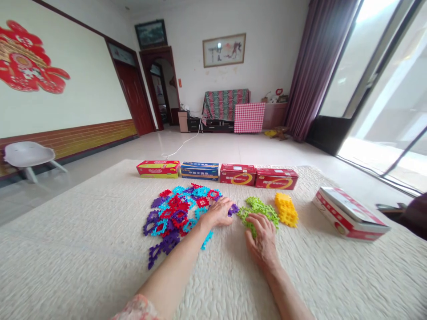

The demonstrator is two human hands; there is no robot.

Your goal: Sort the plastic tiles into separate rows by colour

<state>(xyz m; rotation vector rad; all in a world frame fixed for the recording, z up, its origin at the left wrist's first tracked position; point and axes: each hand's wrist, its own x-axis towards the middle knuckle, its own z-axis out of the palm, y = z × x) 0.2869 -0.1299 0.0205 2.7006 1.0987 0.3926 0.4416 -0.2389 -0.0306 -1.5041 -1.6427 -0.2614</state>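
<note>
My left hand (219, 211) reaches over the right edge of a pile of mixed notched plastic building pieces (178, 203), in red, light blue and purple. Its thumb and fingers close around a purple piece (234, 209), partly hidden by the hand. To the right, my right hand (263, 233) rests on a group of green notched pieces (258, 205), fingers apart and slightly bent, covering some of them. Just beyond that hand lies a stack of yellow pieces (286, 210).
Along the far side of the cream quilted cover (110, 249) stand a pink-and-yellow box (158, 169), a blue box (199, 170) and two red boxes (237, 174). At the right sits a red-and-white box (350, 213). A white chair (30, 154) is on the floor at left.
</note>
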